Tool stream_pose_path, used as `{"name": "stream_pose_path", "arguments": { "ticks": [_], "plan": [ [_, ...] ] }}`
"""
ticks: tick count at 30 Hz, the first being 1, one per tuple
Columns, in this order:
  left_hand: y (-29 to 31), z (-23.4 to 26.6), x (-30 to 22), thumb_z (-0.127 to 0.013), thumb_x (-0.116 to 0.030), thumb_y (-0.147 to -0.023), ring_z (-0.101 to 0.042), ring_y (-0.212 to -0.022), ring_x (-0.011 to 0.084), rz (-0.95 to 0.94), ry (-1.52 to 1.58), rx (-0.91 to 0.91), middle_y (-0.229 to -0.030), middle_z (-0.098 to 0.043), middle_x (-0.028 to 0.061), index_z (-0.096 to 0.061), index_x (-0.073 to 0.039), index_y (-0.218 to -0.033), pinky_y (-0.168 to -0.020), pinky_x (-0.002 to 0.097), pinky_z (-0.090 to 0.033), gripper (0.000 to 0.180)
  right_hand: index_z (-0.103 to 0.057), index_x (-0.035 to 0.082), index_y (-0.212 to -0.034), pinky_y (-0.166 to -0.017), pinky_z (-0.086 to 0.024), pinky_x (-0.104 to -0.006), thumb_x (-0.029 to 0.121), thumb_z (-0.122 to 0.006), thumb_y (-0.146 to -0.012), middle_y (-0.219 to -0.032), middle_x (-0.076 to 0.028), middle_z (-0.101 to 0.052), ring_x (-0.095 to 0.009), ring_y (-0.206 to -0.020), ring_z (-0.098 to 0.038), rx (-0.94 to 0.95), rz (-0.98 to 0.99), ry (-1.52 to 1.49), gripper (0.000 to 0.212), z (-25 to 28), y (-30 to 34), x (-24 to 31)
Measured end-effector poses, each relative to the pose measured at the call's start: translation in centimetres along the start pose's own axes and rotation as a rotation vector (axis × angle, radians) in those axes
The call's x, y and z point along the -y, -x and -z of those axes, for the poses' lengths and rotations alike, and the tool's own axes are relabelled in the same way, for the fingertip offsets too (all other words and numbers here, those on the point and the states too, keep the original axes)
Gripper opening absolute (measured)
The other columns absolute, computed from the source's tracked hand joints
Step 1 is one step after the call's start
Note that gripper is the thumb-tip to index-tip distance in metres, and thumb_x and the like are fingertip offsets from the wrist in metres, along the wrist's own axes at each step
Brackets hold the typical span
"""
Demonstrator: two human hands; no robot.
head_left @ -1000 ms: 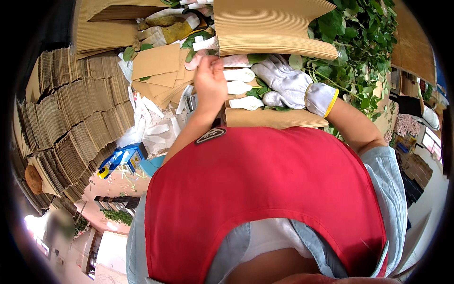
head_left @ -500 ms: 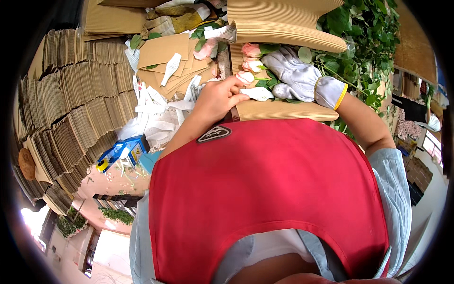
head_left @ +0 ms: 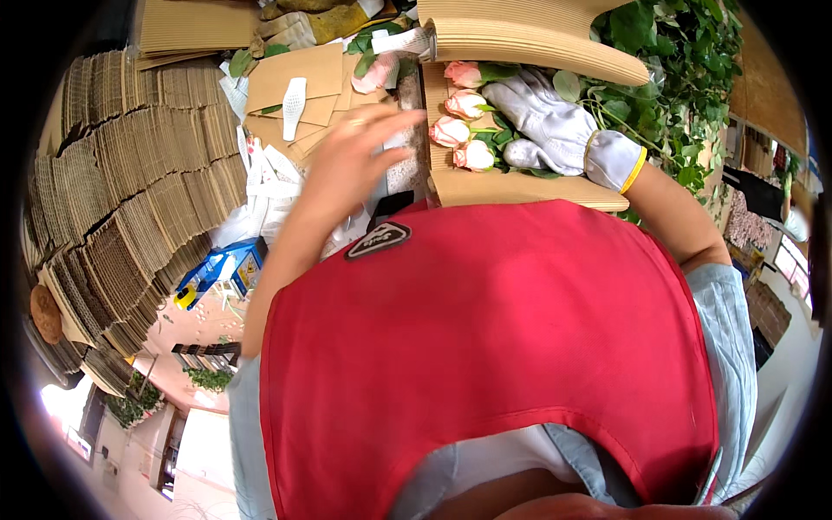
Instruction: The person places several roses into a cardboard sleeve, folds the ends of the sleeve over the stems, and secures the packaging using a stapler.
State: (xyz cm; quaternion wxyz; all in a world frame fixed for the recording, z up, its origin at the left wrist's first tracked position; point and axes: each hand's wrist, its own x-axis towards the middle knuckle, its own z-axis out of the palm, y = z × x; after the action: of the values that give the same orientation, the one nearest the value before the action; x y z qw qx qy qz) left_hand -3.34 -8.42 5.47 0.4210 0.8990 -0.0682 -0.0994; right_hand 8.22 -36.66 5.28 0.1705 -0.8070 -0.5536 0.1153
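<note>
Several pale pink roses (head_left: pixel 450 132) lie in a column on tan corrugated cardboard (head_left: pixel 529 191), blooms toward the left. My right hand (head_left: pixel 548 121), in a white glove with a yellow-edged cuff, rests across their stems and leaves, fingers and thumb curved round them. Its grip underneath is hidden. To the left, my bare left hand (head_left: pixel 351 152) is in the air, smeared by motion, fingers stretched and apart, with nothing visible in them. A white mesh sleeve (head_left: pixel 295 108) lies on flat cardboard pieces (head_left: pixel 303 69) beyond it. Another pink rose (head_left: pixel 374 74) shows near the far edge.
Tall stacks of corrugated cardboard (head_left: pixel 139 165) fill the left. A curled corrugated sheet (head_left: pixel 537 43) rises beyond the roses. Green foliage (head_left: pixel 667 52) crowds the right. White mesh sleeves (head_left: pixel 269 186) and a blue box (head_left: pixel 230 264) lie left of my left arm; work gloves (head_left: pixel 312 26) lie farther back.
My left hand has pulled away from the roses to the left, and its fingers have spread. The white mesh sleeve at the nearest rose is gone, showing its bloom. My right hand stays put.
</note>
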Motion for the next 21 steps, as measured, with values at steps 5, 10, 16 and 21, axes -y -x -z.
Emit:
{"name": "stream_pose_path", "arguments": {
  "ticks": [5, 10, 16, 21],
  "plan": [
    [-3.8, -6.4, 1.2, -0.071, -0.015, -0.082, -0.062, -0.104, 0.0253, -0.250, 0.212, 0.000, -0.110, -0.068, 0.0098, -0.071, -0.010, -0.111, -0.089, 0.0364, -0.048, 0.030, -0.042, 0.003, -0.137, -0.103, -0.041, -0.0428, 0.029, -0.065, -0.081, -0.134, -0.021, -0.049, -0.037, -0.125, -0.048, 0.174, -0.199, -0.309, 0.066, 3.5, 0.6, 0.3],
    [-4.1, -7.4, 0.7, -0.070, -0.013, -0.080, -0.062, -0.098, 0.0268, -0.227, 0.316, -0.064, -0.106, -0.070, 0.0090, -0.072, -0.010, -0.108, -0.084, 0.0363, -0.050, 0.028, -0.064, 0.009, -0.091, -0.064, -0.052, -0.0375, 0.020, -0.060, -0.081, -0.077, -0.011, -0.064, -0.028, -0.072, -0.064, 0.299, -0.142, -0.069, 0.015, 10.1, -2.0, 3.8],
    [-3.5, -8.1, 1.9, -0.069, -0.012, -0.079, -0.062, -0.099, 0.0259, -0.178, 0.398, -0.004, -0.106, -0.070, 0.0076, -0.072, -0.011, -0.108, -0.090, 0.0353, -0.047, 0.029, -0.059, 0.010, -0.078, -0.050, -0.047, -0.0411, 0.025, -0.062, -0.084, -0.065, -0.012, -0.061, -0.030, -0.057, -0.061, 0.386, -0.060, -0.256, 0.017, 0.9, -2.2, 1.7],
    [-3.2, -7.9, 2.0, -0.070, -0.024, -0.081, -0.060, -0.102, 0.0249, -0.177, 0.406, 0.043, -0.110, -0.069, 0.0057, -0.072, -0.013, -0.110, -0.091, 0.0375, -0.044, 0.031, -0.065, 0.010, -0.103, -0.061, -0.053, -0.0405, 0.023, -0.063, -0.084, -0.076, -0.010, -0.068, -0.031, -0.068, -0.066, 0.754, -0.363, -0.304, 0.023, 6.2, -3.2, 2.7]
  ]
}}
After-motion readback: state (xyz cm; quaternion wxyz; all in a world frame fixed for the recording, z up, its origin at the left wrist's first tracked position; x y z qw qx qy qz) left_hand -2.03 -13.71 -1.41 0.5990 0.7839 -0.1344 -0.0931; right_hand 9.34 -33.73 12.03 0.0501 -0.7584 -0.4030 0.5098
